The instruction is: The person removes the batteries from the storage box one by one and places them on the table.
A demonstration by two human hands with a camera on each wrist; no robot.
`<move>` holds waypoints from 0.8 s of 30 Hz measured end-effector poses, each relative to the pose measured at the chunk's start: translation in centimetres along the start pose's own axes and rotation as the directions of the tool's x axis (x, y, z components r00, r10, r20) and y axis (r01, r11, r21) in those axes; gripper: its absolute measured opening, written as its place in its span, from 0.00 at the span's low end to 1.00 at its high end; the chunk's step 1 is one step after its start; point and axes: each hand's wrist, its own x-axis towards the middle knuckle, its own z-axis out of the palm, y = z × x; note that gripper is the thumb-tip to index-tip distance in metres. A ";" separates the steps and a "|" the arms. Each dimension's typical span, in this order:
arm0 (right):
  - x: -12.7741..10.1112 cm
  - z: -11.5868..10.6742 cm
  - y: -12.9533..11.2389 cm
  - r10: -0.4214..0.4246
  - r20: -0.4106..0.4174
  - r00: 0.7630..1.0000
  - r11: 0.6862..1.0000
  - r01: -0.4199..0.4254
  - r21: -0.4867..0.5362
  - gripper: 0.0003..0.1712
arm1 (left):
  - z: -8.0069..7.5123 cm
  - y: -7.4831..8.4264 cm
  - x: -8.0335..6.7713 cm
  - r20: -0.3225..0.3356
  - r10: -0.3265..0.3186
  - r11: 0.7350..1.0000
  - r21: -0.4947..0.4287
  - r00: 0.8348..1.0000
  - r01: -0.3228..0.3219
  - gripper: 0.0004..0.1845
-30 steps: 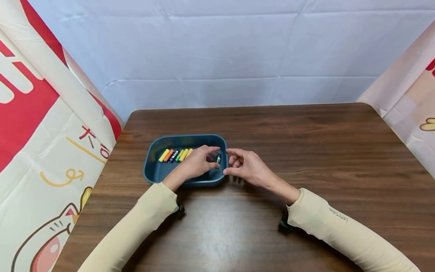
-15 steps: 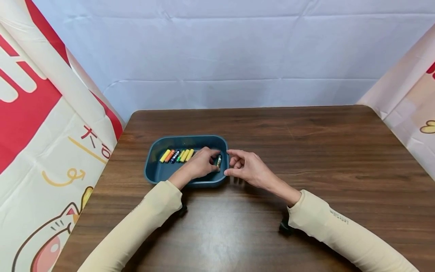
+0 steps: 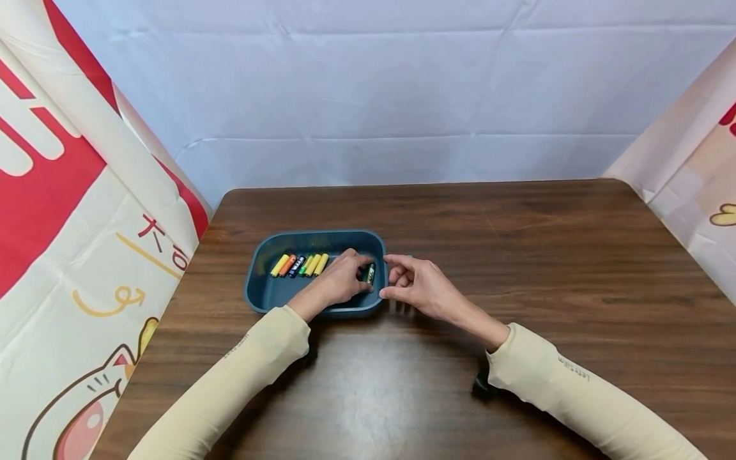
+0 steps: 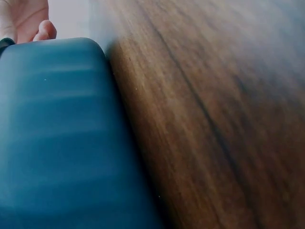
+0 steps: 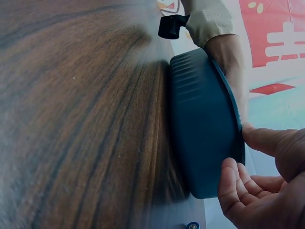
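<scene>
In the head view a dark blue tray (image 3: 316, 311) stands on the table. My left hand (image 3: 339, 281) reaches into its right part, thumb and index finger at the two ends of a dark green battery (image 3: 370, 275), pinching it by the tray's right wall. To the left, several batteries lie side by side in a slanted row: among them a yellow battery (image 3: 280, 264), an orange battery (image 3: 287, 266) and a navy battery (image 3: 296, 266). My right hand (image 3: 422, 284) is outside the right end, thumb and index fingertips spread along the rim, other fingers curled near the outer wall.
The brown wooden table (image 3: 546, 268) reaches back to a white cloth wall (image 3: 402, 83). A printed cloth (image 3: 75, 255) hangs at the left. Low in the right wrist view, a small round blue-edged end (image 5: 193, 225) shows beyond the tray.
My left thumb and index finger have closed in on the dark green battery, the hand shifting slightly right. The right hand stays at the rim.
</scene>
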 end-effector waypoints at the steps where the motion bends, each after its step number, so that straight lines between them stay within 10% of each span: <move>1: -0.1 0.0 0.0 0.002 0.001 1.000 1.000 -0.003 0.004 0.36 | 0.0 0.0 0.0 0.002 0.001 1.000 0.003 1.000 -0.001 0.31; 24: -0.1 0.0 -0.1 0.006 0.014 1.000 0.999 -0.007 0.037 0.38 | -1.2 -0.2 -1.0 -0.041 0.021 0.998 -0.064 0.999 -0.023 0.30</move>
